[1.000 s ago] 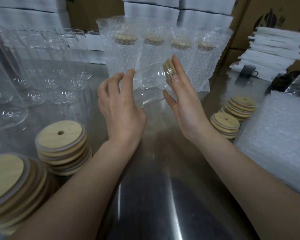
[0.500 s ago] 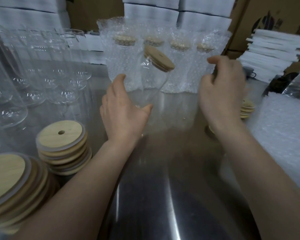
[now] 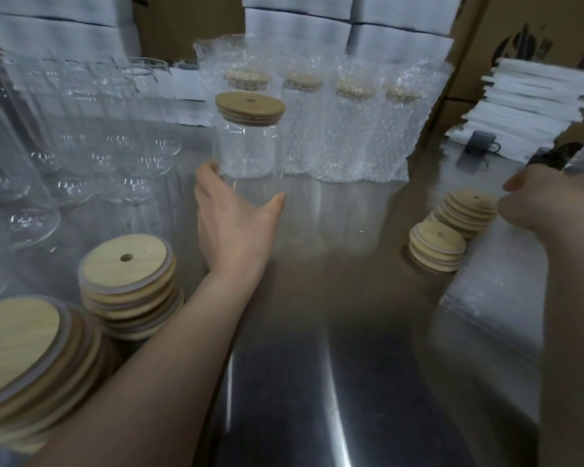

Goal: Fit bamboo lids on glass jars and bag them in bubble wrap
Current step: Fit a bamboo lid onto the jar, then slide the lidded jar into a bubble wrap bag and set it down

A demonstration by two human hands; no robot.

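My left hand (image 3: 233, 220) grips the lower part of a clear glass jar (image 3: 246, 153) and holds it upright above the steel table (image 3: 317, 348). A round bamboo lid (image 3: 250, 107) with a small hole sits on the jar's mouth. My right hand (image 3: 540, 203) is far to the right, over the pile of flat bubble wrap bags (image 3: 496, 298); its fingers are blurred and partly hidden. Behind the jar stands a row of lidded jars in bubble wrap (image 3: 351, 129).
Stacks of bamboo lids lie at the front left (image 3: 129, 281) (image 3: 21, 348) and at the right (image 3: 437, 246). Several empty glass jars (image 3: 81, 136) crowd the left side. White foam sheets (image 3: 533, 106) and cardboard boxes stand behind.
The jar has gone from tilted between both hands to upright in my left hand alone. My right hand let go of the lid and moved right to the bubble wrap pile.
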